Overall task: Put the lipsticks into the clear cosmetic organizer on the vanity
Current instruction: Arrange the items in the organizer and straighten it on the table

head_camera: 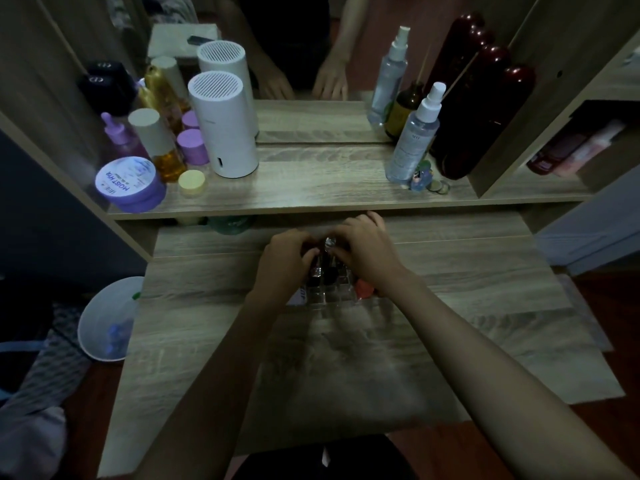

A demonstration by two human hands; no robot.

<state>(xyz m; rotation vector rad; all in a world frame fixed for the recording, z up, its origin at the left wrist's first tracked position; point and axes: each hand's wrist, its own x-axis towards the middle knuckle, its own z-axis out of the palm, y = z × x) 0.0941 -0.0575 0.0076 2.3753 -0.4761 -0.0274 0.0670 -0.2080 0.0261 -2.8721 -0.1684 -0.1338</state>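
Note:
The clear cosmetic organizer (334,295) stands in the middle of the wooden vanity top (450,289), its grid of small cells partly hidden by both hands. Several dark lipsticks stand upright in its far cells; one with a shiny cap (317,271) shows below my left fingers. My left hand (289,261) curls over the organizer's left side. My right hand (367,251) reaches over its right side, fingertips pinching a silver-topped lipstick (330,242) above the far row. A coral-red item (365,288) peeks out under my right wrist.
A raised shelf (311,188) behind carries a white cylinder (223,129), purple jars, amber bottles, a spray bottle (414,136) and dark red bottles, with a mirror behind. A white waste bin (109,320) sits on the floor at left. Side cubbies stand at right.

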